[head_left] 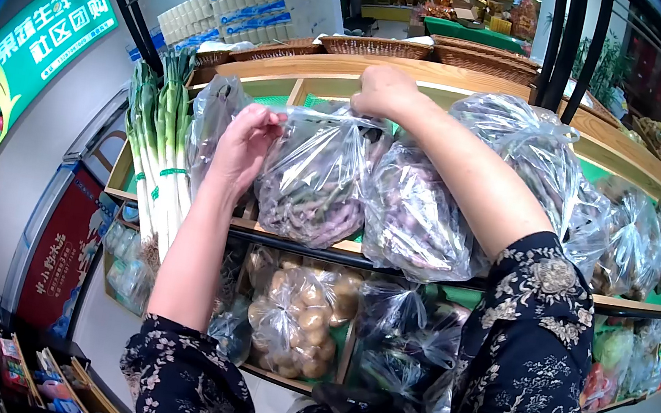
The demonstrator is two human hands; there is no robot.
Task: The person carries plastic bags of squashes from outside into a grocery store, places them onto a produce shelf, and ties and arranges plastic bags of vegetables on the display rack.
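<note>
A clear plastic bag [321, 184] of thin purple-green vegetables, which look like long beans, sits on the upper shelf. My left hand [246, 143] pinches the left end of its top edge between thumb and finger. Closed fingers of my right hand [383, 93] are at the right end of that edge, which is stretched between the two hands; those fingertips are partly hidden. Touching it on the right is a similar filled bag [416, 215], below my right forearm. Another clear bag [211, 116] stands to the left, behind my left hand.
Leeks [164, 147] bound with green bands lean at the left. A large knotted bag [539, 156] lies right of my arm. Below are bagged potatoes [296, 321] and dark bagged vegetables [404, 341]. Wicker baskets [375, 47] line the back; black posts [589, 57] rise behind the shelf.
</note>
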